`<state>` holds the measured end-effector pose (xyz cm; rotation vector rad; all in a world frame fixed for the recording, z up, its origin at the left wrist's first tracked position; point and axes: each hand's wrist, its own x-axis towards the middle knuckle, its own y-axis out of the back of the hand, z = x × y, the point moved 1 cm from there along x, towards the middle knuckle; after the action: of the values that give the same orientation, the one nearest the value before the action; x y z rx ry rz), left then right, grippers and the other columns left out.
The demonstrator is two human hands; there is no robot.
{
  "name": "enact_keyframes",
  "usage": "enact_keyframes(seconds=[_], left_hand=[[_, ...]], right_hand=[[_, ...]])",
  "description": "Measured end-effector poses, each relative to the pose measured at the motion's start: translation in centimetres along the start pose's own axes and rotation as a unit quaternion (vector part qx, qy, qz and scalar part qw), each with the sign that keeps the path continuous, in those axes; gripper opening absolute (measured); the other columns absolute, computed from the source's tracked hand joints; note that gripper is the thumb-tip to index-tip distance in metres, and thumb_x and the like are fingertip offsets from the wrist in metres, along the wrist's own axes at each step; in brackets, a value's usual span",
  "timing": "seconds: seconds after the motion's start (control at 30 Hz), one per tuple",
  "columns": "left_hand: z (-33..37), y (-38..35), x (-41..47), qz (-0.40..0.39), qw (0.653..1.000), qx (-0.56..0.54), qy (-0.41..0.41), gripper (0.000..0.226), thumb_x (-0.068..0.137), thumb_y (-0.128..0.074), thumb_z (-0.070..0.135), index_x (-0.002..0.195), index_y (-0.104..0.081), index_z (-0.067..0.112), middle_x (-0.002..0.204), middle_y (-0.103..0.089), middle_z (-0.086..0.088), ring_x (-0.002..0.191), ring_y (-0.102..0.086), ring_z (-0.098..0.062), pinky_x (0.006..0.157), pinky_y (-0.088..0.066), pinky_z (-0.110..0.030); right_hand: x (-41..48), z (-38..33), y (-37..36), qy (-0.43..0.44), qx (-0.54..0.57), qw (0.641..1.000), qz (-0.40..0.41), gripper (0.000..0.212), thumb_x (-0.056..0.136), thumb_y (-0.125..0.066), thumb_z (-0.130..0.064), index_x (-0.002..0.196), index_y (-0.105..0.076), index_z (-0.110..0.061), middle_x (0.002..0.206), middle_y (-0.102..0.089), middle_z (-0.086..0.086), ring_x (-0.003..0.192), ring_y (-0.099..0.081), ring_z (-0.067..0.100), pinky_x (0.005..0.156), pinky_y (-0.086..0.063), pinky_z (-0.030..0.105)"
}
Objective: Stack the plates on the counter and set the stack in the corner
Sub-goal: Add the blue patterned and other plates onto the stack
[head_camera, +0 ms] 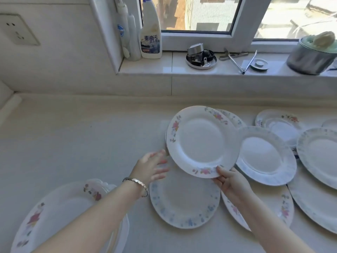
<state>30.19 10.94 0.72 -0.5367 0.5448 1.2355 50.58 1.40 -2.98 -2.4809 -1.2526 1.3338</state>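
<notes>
My right hand [230, 181] grips the near rim of a white plate with pink flowers [200, 141], held tilted above the counter. My left hand [153, 166] hovers beside that plate's left edge with fingers spread, holding nothing. Another plate's rim [230, 115] peeks out behind the held one. Several more plates lie on the counter: a blue-flowered one [184, 199] below my hands, a blue-rimmed one [266, 156] to the right, a pink-flowered one [286, 207] under my right forearm. At the near left, partly hidden by my left arm, sits a pink-flowered plate [60, 212].
Further plates [319, 154] crowd the counter's right side. The counter corner [16, 99] is at the far left. On the windowsill stand a spray bottle [151, 39], a metal lid with parts [200, 57], tongs [242, 61] and a steel pot [310, 55]. A wall socket [16, 30] is at upper left.
</notes>
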Motion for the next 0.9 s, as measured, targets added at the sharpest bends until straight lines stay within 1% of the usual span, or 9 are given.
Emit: enact_keyframes(seconds=[0.13,0.2,0.27,0.37,0.47,0.57,0.67,0.77,0.9], left_hand=[[0.2,2.3,-0.1,0.090,0.991,-0.094,-0.004,0.040,0.066,-0.074,0.052,0.087,-0.066,0.018,0.089,-0.068,-0.007,0.082,-0.066,-0.028,0.084,-0.054,-0.040],[-0.6,4.2,-0.8,0.193,0.978,-0.072,-0.030,0.022,0.076,-0.070,0.039,0.074,-0.062,0.019,0.074,-0.060,-0.004,0.066,-0.056,-0.022,0.068,-0.048,-0.029],[-1.5,6.1,-1.5,0.257,0.964,-0.052,-0.045,0.021,0.081,-0.068,0.032,0.068,-0.057,0.019,0.065,-0.052,-0.002,0.062,-0.048,-0.022,0.058,-0.040,-0.026],[-2.0,8.8,-2.7,0.304,0.951,-0.019,-0.057,0.026,0.081,-0.068,0.031,0.062,-0.054,0.020,0.061,-0.050,-0.002,0.066,-0.049,-0.024,0.061,-0.039,-0.028],[-2.1,11.5,-3.8,0.316,0.947,-0.011,-0.060,0.023,0.081,-0.068,0.029,0.065,-0.057,0.018,0.063,-0.052,-0.004,0.068,-0.051,-0.024,0.062,-0.040,-0.028],[-2.6,14.0,-4.8,0.326,0.943,-0.012,-0.069,0.018,0.080,-0.068,0.029,0.069,-0.061,0.017,0.065,-0.056,-0.004,0.068,-0.054,-0.025,0.065,-0.043,-0.031],[-2.9,15.6,-6.0,0.347,0.935,-0.009,-0.073,0.022,0.080,-0.068,0.028,0.064,-0.058,0.019,0.063,-0.054,-0.002,0.060,-0.051,-0.021,0.058,-0.040,-0.025],[-3.5,17.2,-6.6,0.349,0.935,-0.005,-0.062,0.022,0.079,-0.070,0.030,0.064,-0.059,0.019,0.065,-0.057,-0.003,0.065,-0.056,-0.023,0.068,-0.046,-0.031],[-4.1,19.1,-7.3,0.355,0.934,0.001,-0.030,0.029,0.066,-0.074,0.043,0.067,-0.061,0.017,0.071,-0.061,-0.007,0.073,-0.060,-0.028,0.078,-0.047,-0.035]], right_hand=[[-2.5,0.9,-2.8,-0.005,-0.114,0.986,-0.122,0.018,0.082,-0.054,0.005,0.095,-0.063,-0.002,0.074,-0.075,0.009,0.062,-0.072,0.018,0.055,-0.057,0.026],[-3.1,1.6,-3.9,-0.013,-0.176,0.969,-0.170,0.020,0.075,-0.062,-0.009,0.094,-0.066,-0.002,0.079,-0.075,0.012,0.068,-0.073,0.022,0.060,-0.058,0.029],[-2.5,2.1,-4.6,-0.025,-0.202,0.962,-0.183,0.025,0.085,-0.054,-0.020,0.096,-0.066,-0.001,0.084,-0.075,0.013,0.073,-0.073,0.023,0.065,-0.059,0.030],[1.4,2.7,-4.3,-0.047,-0.116,0.992,-0.026,0.038,0.096,-0.044,-0.026,0.119,-0.052,0.003,0.107,-0.065,0.017,0.100,-0.065,0.028,0.081,-0.054,0.030],[5.0,3.5,-4.2,-0.143,-0.027,0.982,0.122,0.048,0.096,-0.046,-0.024,0.136,-0.037,0.001,0.120,-0.057,0.015,0.110,-0.059,0.026,0.102,-0.043,0.033],[7.5,4.0,-5.0,-0.139,0.087,0.977,0.136,0.044,0.094,-0.050,-0.026,0.132,-0.043,-0.005,0.141,-0.046,0.004,0.129,-0.048,0.018,0.107,-0.037,0.027],[8.6,4.7,-5.6,-0.101,0.153,0.974,0.131,0.014,0.095,-0.047,-0.021,0.103,-0.054,-0.012,0.145,-0.043,-0.005,0.133,-0.042,0.012,0.106,-0.034,0.024],[8.7,5.4,-5.3,-0.062,0.145,0.979,0.131,0.028,0.097,-0.042,-0.010,0.123,-0.051,-0.011,0.147,-0.042,0.000,0.135,-0.039,0.016,0.108,-0.032,0.027],[6.6,4.7,-5.4,-0.038,0.094,0.990,0.096,0.021,0.097,-0.038,-0.004,0.084,-0.050,-0.016,0.138,-0.050,0.001,0.133,-0.042,0.013,0.106,-0.033,0.025]])
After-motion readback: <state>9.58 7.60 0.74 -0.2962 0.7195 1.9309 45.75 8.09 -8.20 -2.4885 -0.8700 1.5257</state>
